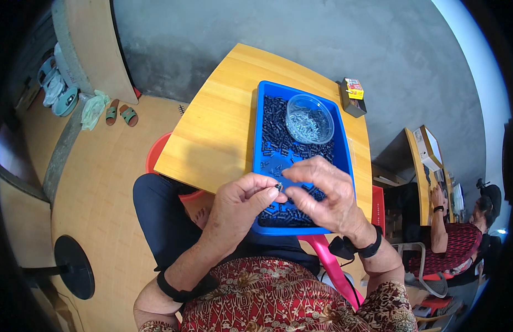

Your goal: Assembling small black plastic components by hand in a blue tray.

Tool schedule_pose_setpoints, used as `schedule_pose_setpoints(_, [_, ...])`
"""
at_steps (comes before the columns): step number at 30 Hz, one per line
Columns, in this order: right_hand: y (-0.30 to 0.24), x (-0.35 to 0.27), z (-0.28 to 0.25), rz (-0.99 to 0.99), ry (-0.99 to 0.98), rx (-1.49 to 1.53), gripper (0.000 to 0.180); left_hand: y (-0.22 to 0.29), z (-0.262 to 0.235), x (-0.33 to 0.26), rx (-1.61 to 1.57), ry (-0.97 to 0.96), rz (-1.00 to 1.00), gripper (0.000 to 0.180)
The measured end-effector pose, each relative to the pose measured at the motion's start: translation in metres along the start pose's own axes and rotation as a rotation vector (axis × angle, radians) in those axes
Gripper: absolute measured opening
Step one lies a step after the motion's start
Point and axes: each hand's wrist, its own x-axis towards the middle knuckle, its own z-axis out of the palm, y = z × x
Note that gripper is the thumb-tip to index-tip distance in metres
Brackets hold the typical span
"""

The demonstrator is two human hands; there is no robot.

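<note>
My left hand (241,202) pinches a small black cylindrical part (278,187) with a shiny metal bit at its end between thumb and forefinger. Just right of it is my right hand (328,191), its fingers curved and spread apart, with nothing visible between them. Both hands are over the near half of a blue tray (258,133). Many small black parts (274,113) like the held one lie loose in the tray. A round clear plastic tub (310,99) stands in its far right part, with small silvery metal pieces (306,127) inside.
The tray rests on a yellow wooden table (212,127). A dark box with a yellow packet (354,88) stands at the table's far right edge. Beneath the table's left edge is a red tub (157,150). Another person (456,238) sits at a desk on the right.
</note>
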Motion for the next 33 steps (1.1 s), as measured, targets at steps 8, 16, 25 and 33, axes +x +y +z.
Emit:
schedule_pose_setpoints(8, [0.001, -0.003, 0.011, -0.119, 0.017, -0.059, 0.026, -0.002, 0.000, -0.001, -0.034, 0.036, 0.008, 0.015])
schedule_pose_setpoints(16, [0.002, -0.006, 0.021, -0.263, 0.096, -0.238, 0.026, 0.000, 0.001, -0.002, -0.055, 0.008, -0.046, 0.014])
schedule_pose_setpoints(25, [0.001, -0.006, 0.021, -0.259, 0.149, -0.212, 0.025, 0.004, 0.000, -0.003, 0.107, 0.029, 0.002, 0.017])
schedule_pose_setpoints(33, [0.002, -0.004, 0.017, -0.227, 0.115, -0.167, 0.023, 0.003, -0.001, -0.002, 0.086, 0.027, 0.018, 0.016])
